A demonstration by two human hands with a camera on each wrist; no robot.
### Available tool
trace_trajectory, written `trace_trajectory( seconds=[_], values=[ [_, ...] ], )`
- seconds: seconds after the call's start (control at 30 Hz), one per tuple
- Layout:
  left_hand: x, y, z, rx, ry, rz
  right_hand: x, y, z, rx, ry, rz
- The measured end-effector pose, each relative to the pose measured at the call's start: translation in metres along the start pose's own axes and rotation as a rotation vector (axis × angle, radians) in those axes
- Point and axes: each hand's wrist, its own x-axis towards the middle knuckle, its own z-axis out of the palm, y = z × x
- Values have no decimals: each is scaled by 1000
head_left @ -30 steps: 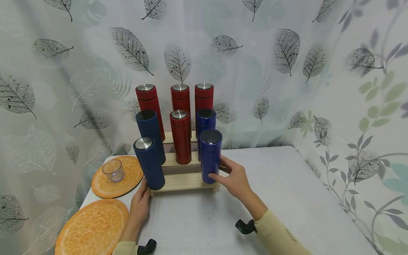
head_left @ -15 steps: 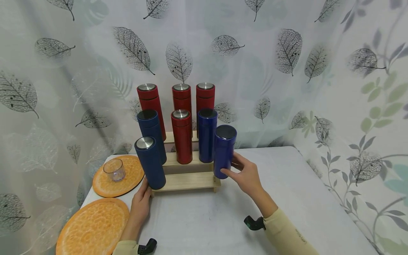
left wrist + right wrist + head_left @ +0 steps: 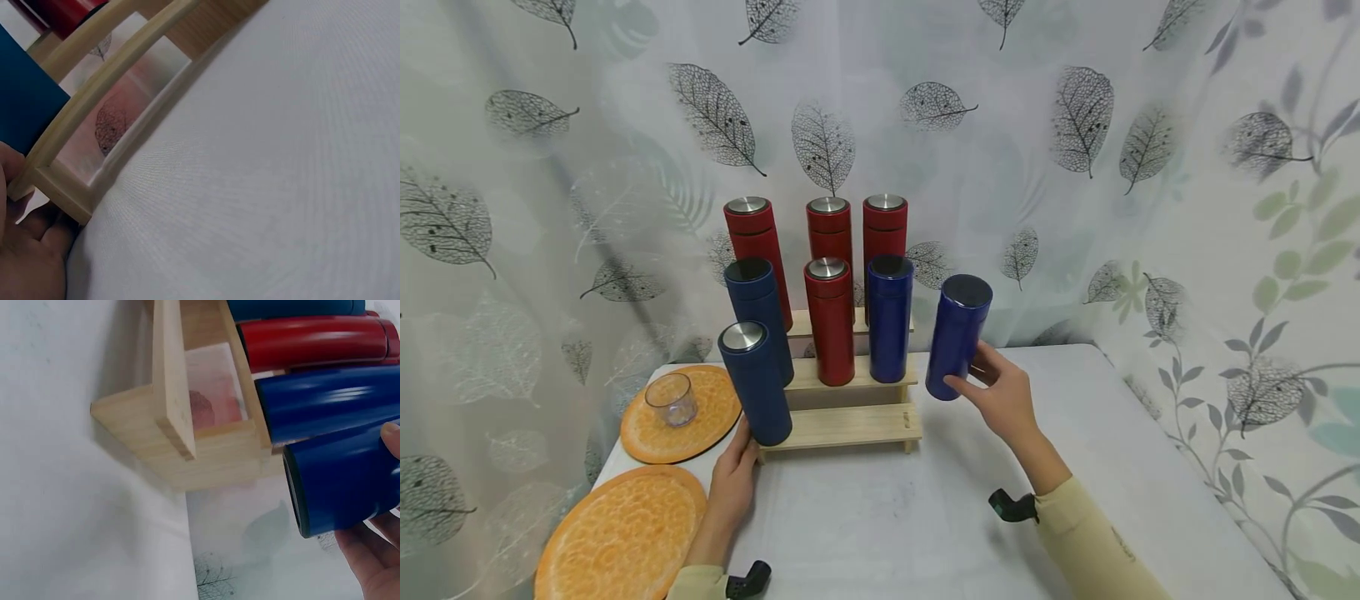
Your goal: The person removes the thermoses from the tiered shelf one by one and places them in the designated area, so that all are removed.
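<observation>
The right hand (image 3: 1006, 400), fingers curved, grips the blue bottle (image 3: 953, 342) at eleven o'clock (long axis leaning toward one), apart from the wooden stand (image 3: 850, 427), at its three o'clock; the left hand (image 3: 732, 485) holds the stand's eight-o'clock end.

Royal blue with black on the rightmost vacuum flask (image 3: 957, 342); navy with silver on the front-left flask (image 3: 758, 387); red with silver on the centre flask (image 3: 831, 329); blond on the wooden rack (image 3: 850, 425); orange on the placemats (image 3: 621, 537); black leaf print on the curtain (image 3: 880, 33).
</observation>
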Motion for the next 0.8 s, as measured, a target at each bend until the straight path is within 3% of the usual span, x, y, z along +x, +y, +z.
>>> trace_trajectory(
  seconds=[0.13,0.3,0.8],
  values=[
    [-1,1,-2,-3,-23,-27,6,9,1,17,33,4],
    [-1,4,-2,-30,-47,1,13,16,3,22,56,20],
    [-1,1,-1,-102,-20,38,32,42,14,16,25,118]
  ],
)
